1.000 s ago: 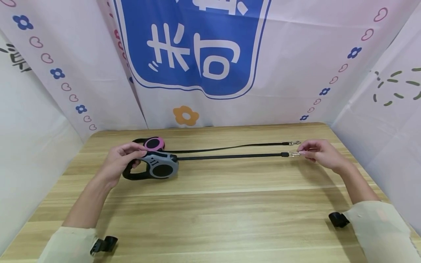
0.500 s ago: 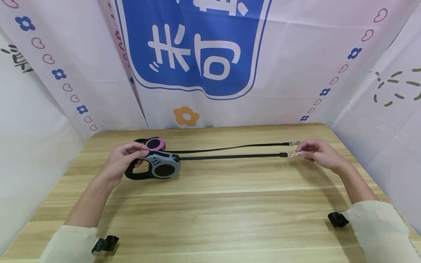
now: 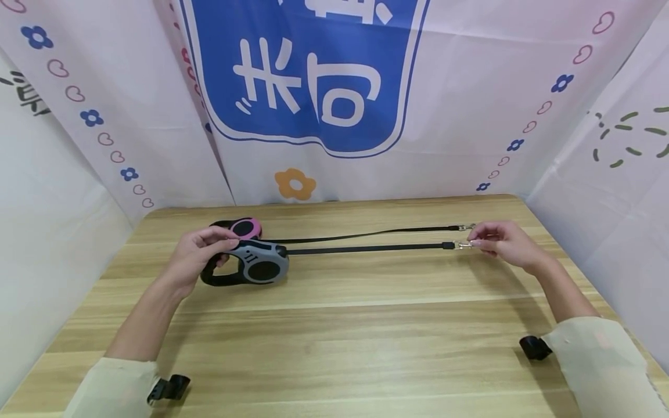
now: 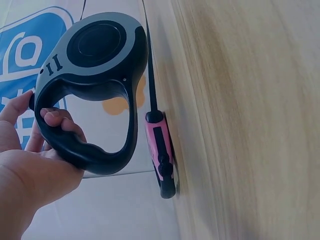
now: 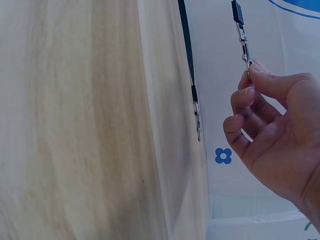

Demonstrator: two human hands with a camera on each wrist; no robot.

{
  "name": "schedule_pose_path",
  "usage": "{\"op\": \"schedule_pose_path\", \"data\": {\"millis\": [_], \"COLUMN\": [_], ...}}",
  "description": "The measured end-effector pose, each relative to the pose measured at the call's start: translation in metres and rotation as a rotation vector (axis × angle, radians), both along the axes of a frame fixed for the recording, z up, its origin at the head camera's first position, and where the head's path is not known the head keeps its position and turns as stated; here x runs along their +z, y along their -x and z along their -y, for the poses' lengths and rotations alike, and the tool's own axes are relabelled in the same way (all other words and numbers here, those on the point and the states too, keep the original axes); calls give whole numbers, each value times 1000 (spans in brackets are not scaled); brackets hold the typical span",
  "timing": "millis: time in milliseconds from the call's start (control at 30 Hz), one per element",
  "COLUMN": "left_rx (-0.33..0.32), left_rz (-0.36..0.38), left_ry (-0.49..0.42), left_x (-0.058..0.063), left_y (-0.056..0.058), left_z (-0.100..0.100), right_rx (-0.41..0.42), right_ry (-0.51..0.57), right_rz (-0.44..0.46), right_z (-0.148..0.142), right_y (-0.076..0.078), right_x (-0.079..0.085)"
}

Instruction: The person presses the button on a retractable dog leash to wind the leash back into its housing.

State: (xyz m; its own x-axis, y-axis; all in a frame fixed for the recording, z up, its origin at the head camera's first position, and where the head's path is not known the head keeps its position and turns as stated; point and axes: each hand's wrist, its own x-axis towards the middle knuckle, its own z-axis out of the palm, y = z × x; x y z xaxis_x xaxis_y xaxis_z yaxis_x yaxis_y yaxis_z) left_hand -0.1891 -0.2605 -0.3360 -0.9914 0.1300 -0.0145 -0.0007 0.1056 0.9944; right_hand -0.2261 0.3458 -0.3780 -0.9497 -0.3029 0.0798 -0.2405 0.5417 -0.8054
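Note:
My left hand [image 3: 198,252] grips the black loop handle of a grey retractable dog leash [image 3: 263,267], its fingers curled through the loop in the left wrist view. From the casing a black strap [image 3: 366,249] runs straight to the right. At its far end my right hand [image 3: 504,244] pinches the metal clip [image 5: 244,47] between thumb and index finger. Behind lies a pink retractable leash [image 3: 248,227] on the table, partly covered by the grey one and my left hand. Its strap [image 3: 360,235] is also drawn out, and its metal clip [image 5: 198,122] rests on the wood.
A wooden table [image 3: 334,348] carries both leashes. Printed white cloth [image 3: 449,116] hangs along its back edge and at both sides. A small black device [image 3: 535,348] sits at the right sleeve, with another black device [image 3: 175,388] at the left.
The grey leash has shifted slightly to the right with my left hand. My right hand and the clip have come slightly left, so the two hands are a little closer together.

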Motion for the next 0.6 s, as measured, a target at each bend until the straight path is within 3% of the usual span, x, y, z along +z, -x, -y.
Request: {"op": "schedule_pose_path", "data": {"millis": [600], "left_rx": [-29], "left_rz": [-9], "left_ry": [-30], "left_x": [1], "left_y": [1], "left_z": [-2], "right_rx": [4], "right_ry": [13], "right_rz": [-17], "right_z": [1], "right_y": [2], "right_x": [1]}}
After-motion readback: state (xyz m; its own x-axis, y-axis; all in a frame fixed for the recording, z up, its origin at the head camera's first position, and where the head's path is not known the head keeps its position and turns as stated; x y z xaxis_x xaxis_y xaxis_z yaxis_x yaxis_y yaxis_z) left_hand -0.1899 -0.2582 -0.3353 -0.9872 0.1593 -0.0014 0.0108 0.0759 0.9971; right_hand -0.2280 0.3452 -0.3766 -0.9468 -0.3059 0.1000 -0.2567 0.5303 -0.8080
